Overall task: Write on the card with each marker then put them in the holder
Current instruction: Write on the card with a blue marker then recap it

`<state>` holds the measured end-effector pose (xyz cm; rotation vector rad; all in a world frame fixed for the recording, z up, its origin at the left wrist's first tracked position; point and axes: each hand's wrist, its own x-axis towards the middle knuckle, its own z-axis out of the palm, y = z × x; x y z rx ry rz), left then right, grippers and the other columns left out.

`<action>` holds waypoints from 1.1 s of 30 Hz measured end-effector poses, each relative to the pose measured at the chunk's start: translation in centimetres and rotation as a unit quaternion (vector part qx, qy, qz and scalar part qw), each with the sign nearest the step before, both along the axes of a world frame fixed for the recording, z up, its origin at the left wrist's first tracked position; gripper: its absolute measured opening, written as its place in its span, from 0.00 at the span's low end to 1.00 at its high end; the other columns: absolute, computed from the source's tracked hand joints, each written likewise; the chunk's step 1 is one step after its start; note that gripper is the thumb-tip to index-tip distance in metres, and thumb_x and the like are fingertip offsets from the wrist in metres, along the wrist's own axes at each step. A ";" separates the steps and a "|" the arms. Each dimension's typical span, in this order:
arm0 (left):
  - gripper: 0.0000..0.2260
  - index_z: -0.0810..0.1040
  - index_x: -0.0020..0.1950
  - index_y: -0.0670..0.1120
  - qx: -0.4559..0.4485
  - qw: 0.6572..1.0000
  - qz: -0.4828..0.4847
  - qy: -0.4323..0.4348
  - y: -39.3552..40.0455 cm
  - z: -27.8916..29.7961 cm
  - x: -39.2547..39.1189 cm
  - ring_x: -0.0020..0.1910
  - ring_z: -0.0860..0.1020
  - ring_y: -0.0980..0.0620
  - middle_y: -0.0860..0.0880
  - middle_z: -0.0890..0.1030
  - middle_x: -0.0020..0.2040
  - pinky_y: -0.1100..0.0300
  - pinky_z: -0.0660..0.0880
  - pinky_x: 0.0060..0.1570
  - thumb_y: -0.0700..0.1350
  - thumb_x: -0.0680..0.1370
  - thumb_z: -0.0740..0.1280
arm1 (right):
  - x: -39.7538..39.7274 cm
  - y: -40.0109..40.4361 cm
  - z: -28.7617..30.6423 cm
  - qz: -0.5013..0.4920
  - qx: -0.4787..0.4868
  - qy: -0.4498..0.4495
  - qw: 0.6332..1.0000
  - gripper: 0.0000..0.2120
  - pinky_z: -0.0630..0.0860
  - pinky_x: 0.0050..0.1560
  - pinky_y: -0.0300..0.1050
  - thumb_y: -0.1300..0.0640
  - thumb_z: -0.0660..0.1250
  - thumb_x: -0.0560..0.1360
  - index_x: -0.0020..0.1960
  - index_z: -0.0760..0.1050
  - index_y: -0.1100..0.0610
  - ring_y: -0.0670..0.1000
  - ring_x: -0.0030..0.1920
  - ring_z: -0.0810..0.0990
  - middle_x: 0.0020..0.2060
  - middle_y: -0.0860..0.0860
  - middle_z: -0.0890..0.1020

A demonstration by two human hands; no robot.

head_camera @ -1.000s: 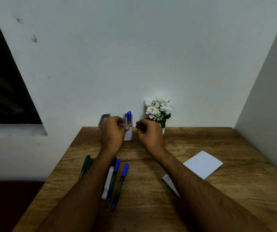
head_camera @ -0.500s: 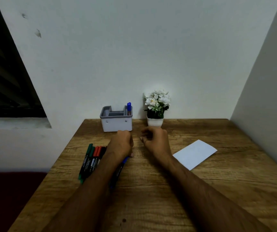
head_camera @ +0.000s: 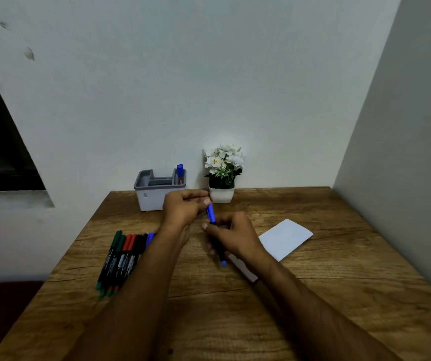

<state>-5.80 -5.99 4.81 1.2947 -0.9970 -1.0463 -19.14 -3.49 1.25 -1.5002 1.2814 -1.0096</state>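
Holder sits at the table's far edge, one marker inside. In front of it, right hand now grips a fresh blue marker (lifted from the row); left hand pinches its cap. Card waits rightward.

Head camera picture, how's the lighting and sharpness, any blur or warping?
Head view: dim, flat light, no glare; wide-angle bend tilts the side wall; the blue marker and both hands look slightly soft; the card stays readable as plain white.

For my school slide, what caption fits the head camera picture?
Both hands hold a blue marker over the table.
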 end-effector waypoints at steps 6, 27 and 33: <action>0.08 0.82 0.52 0.37 0.096 0.989 -0.034 0.112 0.3 -0.9 -2.5 0.42 0.84 0.47 0.40 0.86 0.47 0.54 0.82 0.41 0.42 0.80 0.68 | -1.6 0.1 0.1 -0.018 0.024 -0.021 0.999 0.10 0.77 0.26 0.40 0.60 0.67 0.83 0.51 0.82 0.66 0.49 0.25 0.79 0.32 0.58 0.82; 0.08 0.82 0.47 0.44 0.083 0.996 0.031 0.008 -1.9 -2.6 -2.9 0.41 0.82 0.47 0.45 0.84 0.43 0.50 0.80 0.45 0.46 0.80 0.67 | -4.5 1.0 1.5 -0.031 0.113 0.015 0.993 0.17 0.70 0.28 0.39 0.58 0.60 0.86 0.48 0.82 0.66 0.47 0.28 0.75 0.30 0.53 0.82; 0.09 0.85 0.45 0.50 -0.023 0.916 0.029 -0.399 -1.8 -5.8 -3.6 0.40 0.80 0.57 0.54 0.84 0.40 0.58 0.79 0.43 0.53 0.70 0.78 | -6.0 1.0 2.0 -0.033 0.096 -0.065 0.993 0.08 0.78 0.32 0.40 0.66 0.62 0.84 0.55 0.80 0.67 0.49 0.32 0.80 0.41 0.61 0.84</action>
